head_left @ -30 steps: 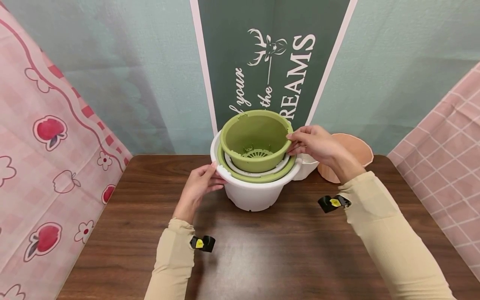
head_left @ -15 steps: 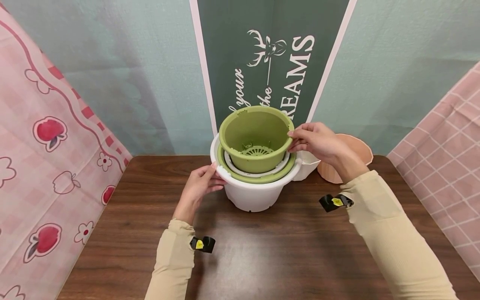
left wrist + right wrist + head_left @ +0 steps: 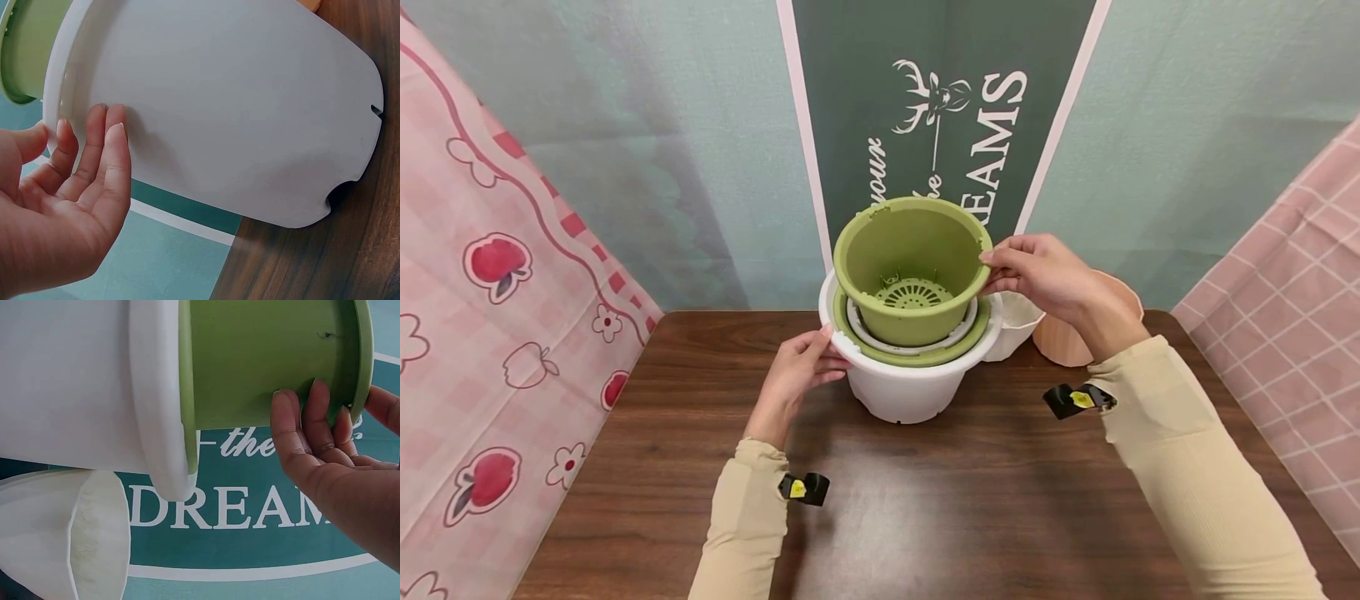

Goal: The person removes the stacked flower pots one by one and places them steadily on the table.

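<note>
A large white flower pot stands upright on the table, with a green pot and a white-rimmed pot nested inside. My left hand pinches the white pot's rim at its left, thumb on top and fingers beneath; the left wrist view shows the fingers against its wall. My right hand pinches the right rim of the smaller green flower pot, which has a slotted bottom. That pot is raised partly out of the stack, its lower part still inside the nested rims.
Behind the stack to the right stand a small white faceted pot and an orange pot, partly hidden by my right arm. A green cloth with lettering hangs at the back edge of the wooden table.
My right hand has moved upward with the smaller green pot, which now stands higher out of the stack. My left hand has kept its hold on the white pot's rim.
</note>
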`<state>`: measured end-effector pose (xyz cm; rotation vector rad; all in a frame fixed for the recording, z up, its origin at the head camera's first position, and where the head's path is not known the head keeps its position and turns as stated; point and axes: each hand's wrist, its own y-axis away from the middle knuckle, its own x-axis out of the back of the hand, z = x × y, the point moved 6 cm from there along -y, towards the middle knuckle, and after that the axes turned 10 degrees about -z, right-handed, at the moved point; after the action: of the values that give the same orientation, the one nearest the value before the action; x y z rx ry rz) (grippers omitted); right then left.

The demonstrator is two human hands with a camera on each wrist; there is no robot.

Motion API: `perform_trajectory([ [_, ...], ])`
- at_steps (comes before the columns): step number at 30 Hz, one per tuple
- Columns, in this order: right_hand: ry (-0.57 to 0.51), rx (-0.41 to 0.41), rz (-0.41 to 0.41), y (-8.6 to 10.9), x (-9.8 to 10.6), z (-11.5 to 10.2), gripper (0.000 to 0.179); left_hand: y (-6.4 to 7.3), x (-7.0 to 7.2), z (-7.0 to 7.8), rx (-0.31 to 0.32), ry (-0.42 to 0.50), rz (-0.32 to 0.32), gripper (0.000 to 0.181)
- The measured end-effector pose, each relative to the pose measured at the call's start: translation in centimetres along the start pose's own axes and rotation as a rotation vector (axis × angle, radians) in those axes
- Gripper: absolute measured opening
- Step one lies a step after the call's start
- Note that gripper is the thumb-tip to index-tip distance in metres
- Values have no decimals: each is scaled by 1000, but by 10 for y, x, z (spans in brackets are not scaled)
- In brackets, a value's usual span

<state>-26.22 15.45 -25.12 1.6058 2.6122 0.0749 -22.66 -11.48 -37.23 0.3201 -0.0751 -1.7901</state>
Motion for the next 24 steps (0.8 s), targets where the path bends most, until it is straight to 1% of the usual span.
perform_trajectory([
  [7,16,0,-14,2,-3,-5,15,0,0,0,-2,4,-4,31],
  [15,9,4,-20,2,-4,-9,15,-1,1,-1,-2,13,-11,30],
  [19,4,6,-24,4,-5,-11,16,-1,1,-1,-9,15,-16,30],
  [24,24,9,-22,4,-7,-15,14,0,0,-1,-22,18,-23,30],
])
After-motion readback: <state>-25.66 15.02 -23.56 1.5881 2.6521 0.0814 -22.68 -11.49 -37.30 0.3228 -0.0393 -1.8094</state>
